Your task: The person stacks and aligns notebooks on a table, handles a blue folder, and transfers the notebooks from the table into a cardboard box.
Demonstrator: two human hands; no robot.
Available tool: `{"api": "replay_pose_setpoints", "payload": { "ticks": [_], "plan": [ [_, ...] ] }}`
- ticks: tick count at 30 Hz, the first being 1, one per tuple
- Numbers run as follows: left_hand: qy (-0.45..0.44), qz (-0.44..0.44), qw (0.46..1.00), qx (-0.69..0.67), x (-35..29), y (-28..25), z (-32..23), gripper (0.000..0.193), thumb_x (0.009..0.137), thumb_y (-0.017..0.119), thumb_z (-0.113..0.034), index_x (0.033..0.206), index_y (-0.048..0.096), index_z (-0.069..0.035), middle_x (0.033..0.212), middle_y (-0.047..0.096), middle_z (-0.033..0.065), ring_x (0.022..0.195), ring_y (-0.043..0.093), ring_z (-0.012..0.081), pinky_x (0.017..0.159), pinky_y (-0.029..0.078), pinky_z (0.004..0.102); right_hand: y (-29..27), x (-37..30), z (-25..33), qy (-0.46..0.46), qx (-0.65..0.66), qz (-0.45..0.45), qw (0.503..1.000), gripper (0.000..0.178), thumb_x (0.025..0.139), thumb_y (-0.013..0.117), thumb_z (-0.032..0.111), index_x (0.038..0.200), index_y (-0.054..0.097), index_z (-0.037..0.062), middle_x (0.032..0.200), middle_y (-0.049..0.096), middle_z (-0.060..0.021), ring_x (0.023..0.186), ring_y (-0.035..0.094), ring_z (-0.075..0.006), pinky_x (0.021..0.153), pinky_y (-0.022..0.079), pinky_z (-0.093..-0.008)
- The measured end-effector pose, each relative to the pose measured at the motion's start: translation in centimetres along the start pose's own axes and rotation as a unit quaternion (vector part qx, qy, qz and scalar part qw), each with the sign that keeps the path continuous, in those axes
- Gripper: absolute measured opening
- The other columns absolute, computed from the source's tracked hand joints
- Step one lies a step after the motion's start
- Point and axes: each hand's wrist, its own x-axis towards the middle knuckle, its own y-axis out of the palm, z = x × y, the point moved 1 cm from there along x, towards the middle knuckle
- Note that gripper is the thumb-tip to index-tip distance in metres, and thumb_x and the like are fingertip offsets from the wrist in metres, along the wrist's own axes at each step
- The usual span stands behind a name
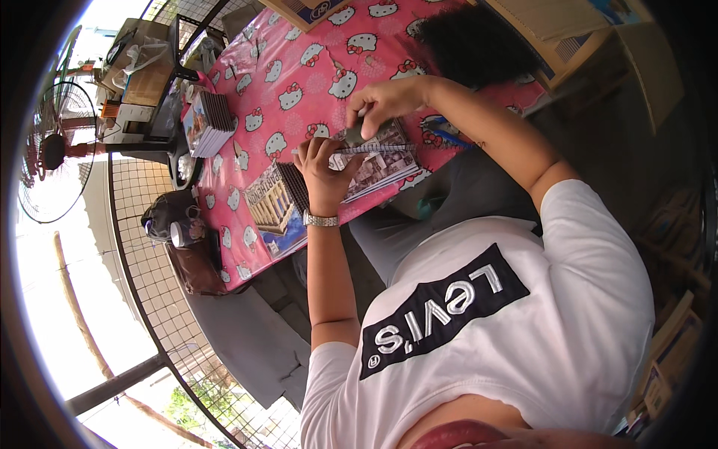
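On the table before me lies a booklet (pixel 378 168) with a cover of many small photos. A light strip, which looks like its punched edge, runs along its far side. My left hand (pixel 327 170), with a metal watch at the wrist, grips the booklet's left end between thumb and curled fingers. Over the far side of that edge, my right hand (pixel 389 103) is closed in a pinch on something small and dark that I cannot make out. Left of my left hand sits a stack of black spiral-bound booklets (pixel 273 206). Blue-handled pliers (pixel 451 135) lie right of the booklet.
The table has a pink cat-patterned cover (pixel 288 75). Another booklet stack (pixel 209 123) stands at the left edge. A heap of black spiral coils (pixel 479 45) lies far right, by cardboard boxes (pixel 580 56). Bags (pixel 176 213) and a fan (pixel 54 153) are at the left.
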Motion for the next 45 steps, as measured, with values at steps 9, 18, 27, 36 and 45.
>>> {"api": "replay_pose_setpoints", "payload": {
  "ticks": [9,18,27,36,45],
  "plan": [
    [0.004,0.011,0.999,-0.041,1.4,-0.1,-0.1,0.041,0.058,0.087,-0.028,0.088,0.066,-0.010,0.093,0.062,0.0042,0.099,0.053,0.0282,0.090,0.038,0.0420,-0.6,0.1,-0.1,0.020,0.003,-0.016,1.000,0.051,0.074,0.075,0.032,0.114,0.066,0.0023,0.103,0.065,-0.0068,0.097,0.059,-0.0168,0.089,0.045,-0.0309],
    [-0.013,0.005,0.998,-0.063,1.6,-0.6,-0.1,0.041,0.059,0.089,-0.025,0.086,0.065,-0.007,0.088,0.064,0.0059,0.094,0.057,0.0296,0.087,0.042,0.0426,-0.2,0.8,-0.1,-0.007,0.208,0.011,0.978,0.039,0.076,0.073,0.025,0.109,0.068,0.0048,0.100,0.064,-0.0034,0.095,0.058,-0.0122,0.085,0.045,-0.0269],
    [-0.035,-0.008,0.996,-0.078,1.8,-1.6,1.5,0.036,0.063,0.086,-0.012,0.090,0.064,-0.003,0.101,0.061,0.0106,0.096,0.059,0.0295,0.083,0.048,0.0402,-0.3,2.0,-0.5,-0.052,0.325,0.036,0.944,0.034,0.083,0.072,0.024,0.109,0.068,0.0033,0.098,0.067,-0.0038,0.093,0.062,-0.0119,0.083,0.049,-0.0277],
    [-0.140,0.043,0.966,-0.214,1.6,-0.7,3.2,0.032,0.069,0.083,-0.004,0.093,0.063,-0.001,0.095,0.059,0.0060,0.069,0.058,0.0147,0.061,0.048,0.0267,-1.4,2.6,-0.2,-0.007,0.141,0.033,0.989,0.049,0.081,0.072,0.025,0.121,0.059,-0.0004,0.100,0.064,-0.0040,0.095,0.060,-0.0121,0.085,0.046,-0.0269],
    [-0.119,0.047,0.973,-0.191,2.0,-0.5,2.3,0.030,0.076,0.080,-0.006,0.098,0.061,-0.002,0.089,0.063,0.0022,0.072,0.063,0.0108,0.066,0.048,0.0250,-1.8,2.8,-0.6,-0.046,0.179,0.001,0.983,0.047,0.079,0.077,0.030,0.112,0.066,0.0000,0.103,0.065,-0.0080,0.098,0.060,-0.0147,0.084,0.047,-0.0289]
  ]
}}
